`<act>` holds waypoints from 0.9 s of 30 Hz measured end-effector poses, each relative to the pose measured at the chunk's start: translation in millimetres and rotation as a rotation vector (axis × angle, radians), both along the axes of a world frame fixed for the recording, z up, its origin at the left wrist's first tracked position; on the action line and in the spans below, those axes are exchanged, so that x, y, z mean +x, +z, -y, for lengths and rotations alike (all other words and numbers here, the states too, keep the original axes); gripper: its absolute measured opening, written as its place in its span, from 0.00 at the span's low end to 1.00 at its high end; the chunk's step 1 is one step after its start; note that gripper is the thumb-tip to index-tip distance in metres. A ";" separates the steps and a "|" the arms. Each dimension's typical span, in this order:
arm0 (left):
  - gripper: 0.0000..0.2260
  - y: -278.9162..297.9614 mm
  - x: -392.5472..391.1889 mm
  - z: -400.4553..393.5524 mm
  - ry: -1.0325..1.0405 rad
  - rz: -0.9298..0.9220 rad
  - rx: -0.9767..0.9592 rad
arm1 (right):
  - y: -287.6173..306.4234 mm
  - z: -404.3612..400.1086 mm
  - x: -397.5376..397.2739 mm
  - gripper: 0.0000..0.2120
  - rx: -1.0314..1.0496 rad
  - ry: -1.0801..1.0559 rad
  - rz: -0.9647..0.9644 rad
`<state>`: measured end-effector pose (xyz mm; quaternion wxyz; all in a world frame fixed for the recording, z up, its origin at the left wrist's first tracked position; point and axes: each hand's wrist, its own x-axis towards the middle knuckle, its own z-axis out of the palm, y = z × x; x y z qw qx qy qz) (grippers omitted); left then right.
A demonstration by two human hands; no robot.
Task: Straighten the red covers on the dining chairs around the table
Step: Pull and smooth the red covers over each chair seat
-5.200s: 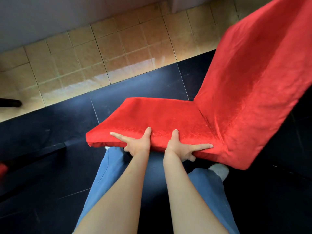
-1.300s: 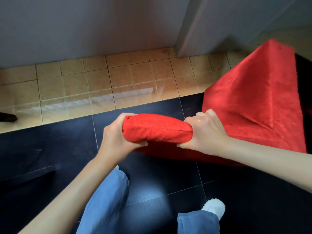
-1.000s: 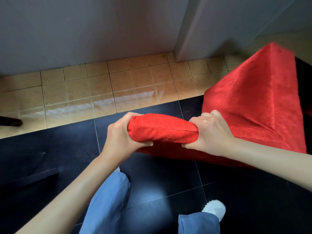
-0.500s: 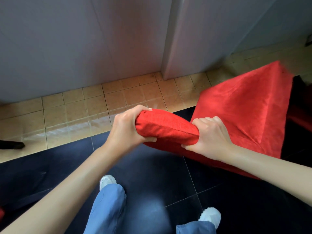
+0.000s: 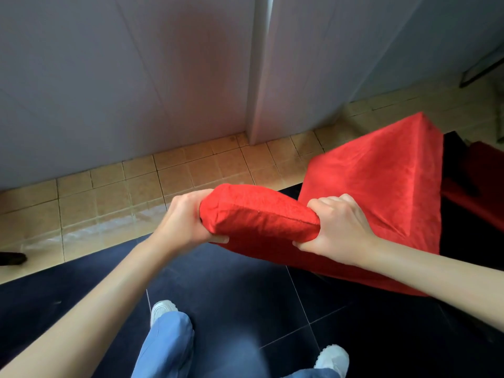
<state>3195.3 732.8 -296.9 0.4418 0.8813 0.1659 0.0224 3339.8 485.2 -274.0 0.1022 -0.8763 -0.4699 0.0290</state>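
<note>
A dining chair in a red cover (image 5: 376, 186) stands to my right, its backrest rising at the right and its padded seat front (image 5: 259, 214) pointing toward me. My left hand (image 5: 185, 219) grips the left corner of the seat front, fingers curled over the top and thumb underneath. My right hand (image 5: 338, 227) grips the right corner of the same edge, fingers bunched into the red fabric. The chair's legs are hidden under the cover.
Grey wall panels (image 5: 136, 77) rise just behind a strip of tan floor tiles (image 5: 109, 197). Dark glossy tiles (image 5: 245, 296) lie underfoot with my blue trouser legs and white shoes (image 5: 161, 309). Another red-covered piece (image 5: 477, 186) shows at the far right.
Both hands moved from pressing flat on the seat's side edge to gripping the seat's front corners. Over the last second the view tilted upward and the seat front rose.
</note>
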 end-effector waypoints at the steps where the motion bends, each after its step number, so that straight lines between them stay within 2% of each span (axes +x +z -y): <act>1: 0.28 1.9 1.6 0.6 -0.008 -0.006 -0.002 | 1.9 1.9 1.8 0.25 0.002 -0.002 -0.001; 7: 0.23 26.0 13.6 16.5 -0.052 0.000 0.016 | 20.3 22.8 8.9 0.26 0.013 -0.019 0.005; 14: 0.25 71.5 46.4 41.0 -0.079 0.026 0.042 | 51.7 53.0 23.4 0.26 0.043 -0.106 0.034; 19: 0.32 104.2 76.8 66.1 -0.106 0.091 0.027 | 73.5 82.8 37.7 0.25 0.061 -0.207 0.034; 27: 0.34 145.8 105.1 115.2 -0.253 0.113 0.073 | 94.6 135.8 25.2 0.23 0.165 -0.406 0.002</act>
